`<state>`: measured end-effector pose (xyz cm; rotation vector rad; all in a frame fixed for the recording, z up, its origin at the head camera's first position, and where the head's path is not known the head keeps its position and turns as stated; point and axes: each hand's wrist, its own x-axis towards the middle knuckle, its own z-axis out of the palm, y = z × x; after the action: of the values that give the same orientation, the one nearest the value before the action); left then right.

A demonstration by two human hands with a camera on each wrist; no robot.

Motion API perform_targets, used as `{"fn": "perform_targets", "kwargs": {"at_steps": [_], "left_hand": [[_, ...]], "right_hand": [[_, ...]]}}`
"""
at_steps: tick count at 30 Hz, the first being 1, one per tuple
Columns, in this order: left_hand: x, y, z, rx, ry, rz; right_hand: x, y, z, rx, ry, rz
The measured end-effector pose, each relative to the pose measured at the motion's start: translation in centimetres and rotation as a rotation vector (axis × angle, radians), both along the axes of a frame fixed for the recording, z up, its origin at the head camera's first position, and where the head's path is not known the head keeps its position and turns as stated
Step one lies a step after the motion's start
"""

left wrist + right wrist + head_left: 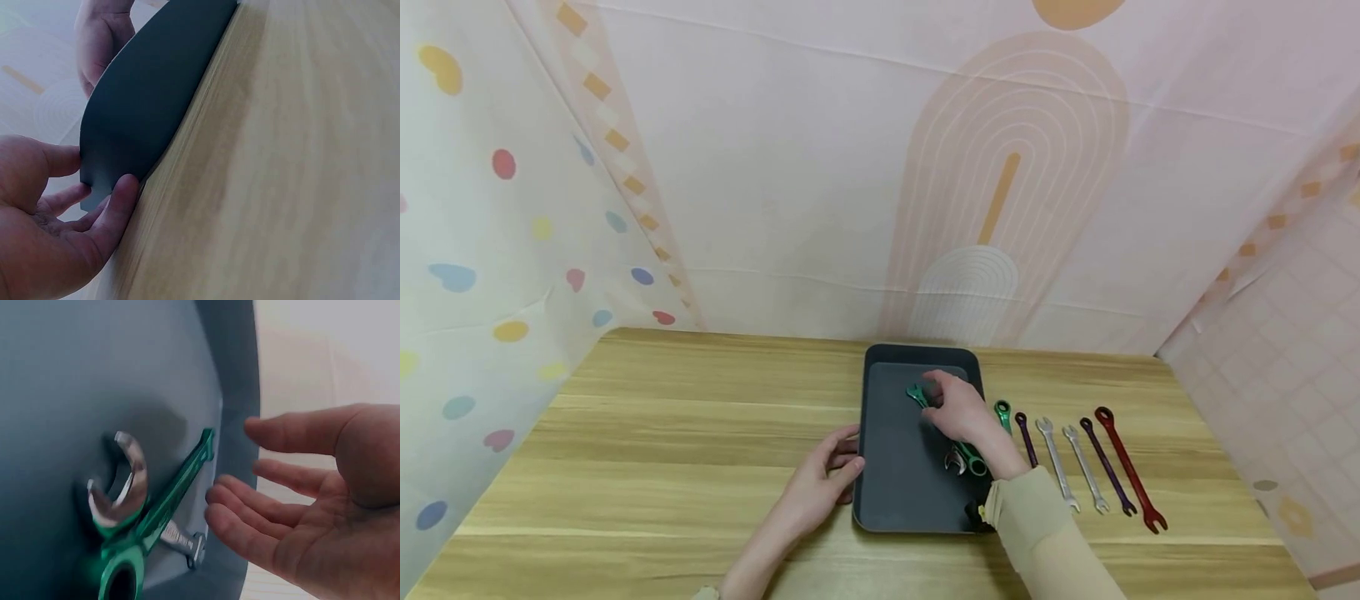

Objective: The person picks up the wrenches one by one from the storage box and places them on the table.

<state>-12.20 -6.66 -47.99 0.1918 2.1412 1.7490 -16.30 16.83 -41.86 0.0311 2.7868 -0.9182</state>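
Note:
A dark grey tray (891,500) lies on the wooden table. My left hand (826,477) holds its left side, thumb at the rim and fingers against the outer wall (137,94). Inside the tray rests a green wrench (172,497) with a ring at one end. It crosses a silver wrench (181,540), whose shiny open jaw shows in the right wrist view. Over these wrenches hovers my right hand (958,407), fingers spread and apart from the thumb, with nothing between them. In the head view it hides the middle of the green wrench.
Right of the tray several wrenches lie side by side: a green one (1003,414), a purple one (1026,439), two silver ones (1059,467) (1086,468), another purple one (1108,467) and a longer red one (1131,468). A patterned cloth (790,167) hangs behind the table (662,450).

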Motion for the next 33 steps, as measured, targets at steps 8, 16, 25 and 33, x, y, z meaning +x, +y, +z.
{"fn": "perform_targets", "kwargs": {"at_steps": [8,16,25,33], "left_hand": [[0.1,0.0,0.0,-0.003,0.002,0.001],[0.0,0.0,0.1,-0.004,-0.002,-0.002],[0.0,0.0,0.0,-0.002,-0.009,-0.002],[-0.1,0.0,0.0,-0.004,-0.008,-0.005]], "right_hand": [[-0.6,-0.3,-1.2,0.042,-0.036,0.004],[-1.0,-0.9,-1.6,0.05,-0.02,0.019],[-1.0,-1.3,-2.0,0.082,0.004,0.014],[-1.2,-1.4,-2.1,0.118,0.017,0.041]]}}
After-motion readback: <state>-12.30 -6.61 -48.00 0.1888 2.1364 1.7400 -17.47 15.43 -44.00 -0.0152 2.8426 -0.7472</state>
